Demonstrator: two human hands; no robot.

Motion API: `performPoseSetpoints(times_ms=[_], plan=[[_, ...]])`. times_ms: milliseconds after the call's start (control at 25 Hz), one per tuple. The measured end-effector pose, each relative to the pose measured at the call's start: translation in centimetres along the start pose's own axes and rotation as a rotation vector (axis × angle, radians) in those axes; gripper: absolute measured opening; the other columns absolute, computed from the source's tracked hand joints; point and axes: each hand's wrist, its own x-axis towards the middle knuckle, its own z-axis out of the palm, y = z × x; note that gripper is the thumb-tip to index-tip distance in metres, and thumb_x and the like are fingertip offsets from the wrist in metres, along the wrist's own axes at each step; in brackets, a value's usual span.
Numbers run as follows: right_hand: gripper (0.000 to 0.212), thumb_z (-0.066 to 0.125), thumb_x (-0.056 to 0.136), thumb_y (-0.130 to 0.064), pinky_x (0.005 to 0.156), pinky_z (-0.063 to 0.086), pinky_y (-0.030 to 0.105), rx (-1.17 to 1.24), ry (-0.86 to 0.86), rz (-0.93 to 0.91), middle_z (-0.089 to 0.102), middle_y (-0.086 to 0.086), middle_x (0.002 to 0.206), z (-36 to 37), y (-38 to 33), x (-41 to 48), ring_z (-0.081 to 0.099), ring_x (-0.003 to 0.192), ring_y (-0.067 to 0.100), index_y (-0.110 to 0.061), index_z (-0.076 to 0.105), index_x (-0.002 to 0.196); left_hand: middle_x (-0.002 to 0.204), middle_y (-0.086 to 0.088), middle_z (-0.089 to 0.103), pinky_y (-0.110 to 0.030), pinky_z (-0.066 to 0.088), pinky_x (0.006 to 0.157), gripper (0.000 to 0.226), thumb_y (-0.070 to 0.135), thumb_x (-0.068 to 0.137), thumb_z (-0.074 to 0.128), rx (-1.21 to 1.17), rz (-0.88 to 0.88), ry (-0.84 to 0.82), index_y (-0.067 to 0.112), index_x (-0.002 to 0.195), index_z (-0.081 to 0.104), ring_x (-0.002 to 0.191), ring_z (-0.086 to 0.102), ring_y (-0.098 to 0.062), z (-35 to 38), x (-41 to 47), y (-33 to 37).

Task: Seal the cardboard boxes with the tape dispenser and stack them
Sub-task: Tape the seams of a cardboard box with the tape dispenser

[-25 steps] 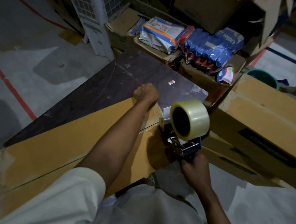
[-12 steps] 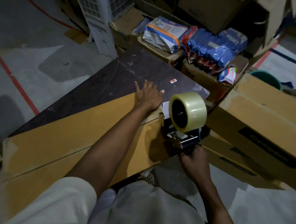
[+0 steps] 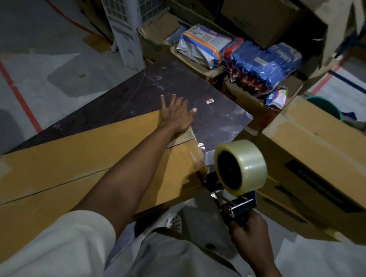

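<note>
While your left hand [image 3: 176, 115] lies flat, fingers spread, on the far edge of the cardboard box [image 3: 62, 171], your right hand [image 3: 249, 231] is clamped round the tape dispenser [image 3: 248, 169] handle, its head at the box's right-end corner. Box sits on the dark board [image 3: 137, 96]; second box [image 3: 323, 152] just beside, right.

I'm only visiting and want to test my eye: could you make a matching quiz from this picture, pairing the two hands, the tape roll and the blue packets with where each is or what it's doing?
Things:
1 left hand
2 right hand
3 tape roll
4 blue packets

States:
A piled at the back
B fingers spread at the cardboard box's far edge
C grips the tape dispenser
D mounted on the dispenser, beside the box's corner

Pairs: 1-B; 2-C; 3-D; 4-A
</note>
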Motion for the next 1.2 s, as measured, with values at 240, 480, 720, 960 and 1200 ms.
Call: performPoseSetpoints(times_ms=[240, 480, 720, 960, 1200], plan=[[0.023, 0.075, 0.084, -0.012, 0.053, 0.042, 0.035, -0.086, -0.015, -0.017, 0.062, 0.01, 0.058, -0.7, 1.2, 0.5, 0.058, 0.052, 0.023, -0.005, 0.062, 0.067, 0.167, -0.014, -0.021, -0.061, -0.026, 0.114, 0.085, 0.067, 0.101, 0.02, 0.046, -0.041, -0.05, 0.014, 0.161, -0.008, 0.151, -0.028, -0.031, -0.3, -2.1, 1.2], [0.012, 0.077, 0.082, -0.012, 0.05, 0.04, 0.03, -0.118, -0.012, -0.034, 0.067, 0.007, 0.063, -0.8, 2.0, 1.2, 0.063, 0.058, 0.017, -0.009, 0.065, 0.082, 0.163, -0.021, -0.027, -0.06, -0.021, 0.117, 0.094, 0.059, 0.1, 0.036, 0.018, 0.033, 0.05, 0.002, 0.159, -0.011, 0.15, -0.031, -0.036, 3.0, -9.5, 4.6], [0.027, 0.073, 0.085, -0.019, 0.052, 0.039, 0.03, -0.011, -0.067, -0.019, 0.054, -0.007, 0.049, -1.0, 2.0, 1.6, 0.049, 0.047, 0.008, -0.019, 0.054, 0.066, 0.162, -0.023, -0.029, -0.065, -0.02, 0.115, 0.092, 0.05, 0.092, 0.058, -0.015, -0.021, 0.019, -0.001, 0.157, 0.019, 0.149, -0.032, -0.038, 3.0, -8.5, 5.5], [0.028, 0.071, 0.088, -0.026, 0.052, 0.04, 0.034, 0.042, -0.08, 0.012, 0.057, 0.009, 0.056, -1.1, 2.4, 1.5, 0.051, 0.049, 0.015, -0.006, 0.059, 0.071, 0.17, -0.014, 0.004, -0.052, -0.011, 0.124, 0.039, 0.047, 0.098, 0.052, -0.044, 0.061, 0.097, 0.026, 0.131, 0.061, 0.155, -0.015, -0.036, 2.7, -9.7, 5.9], [0.053, 0.063, 0.074, -0.063, 0.05, 0.045, 0.037, 0.026, -0.08, 0.055, 0.065, 0.015, 0.062, -1.5, 1.2, 1.4, 0.062, 0.054, 0.033, -0.01, 0.065, 0.08, 0.169, 0.008, 0.016, -0.04, 0.001, 0.127, 0.054, 0.047, 0.108, 0.017, -0.307, 0.195, 0.2, 0.028, 0.147, 0.05, 0.157, -0.002, -0.017, 3.8, -15.5, 4.0]])
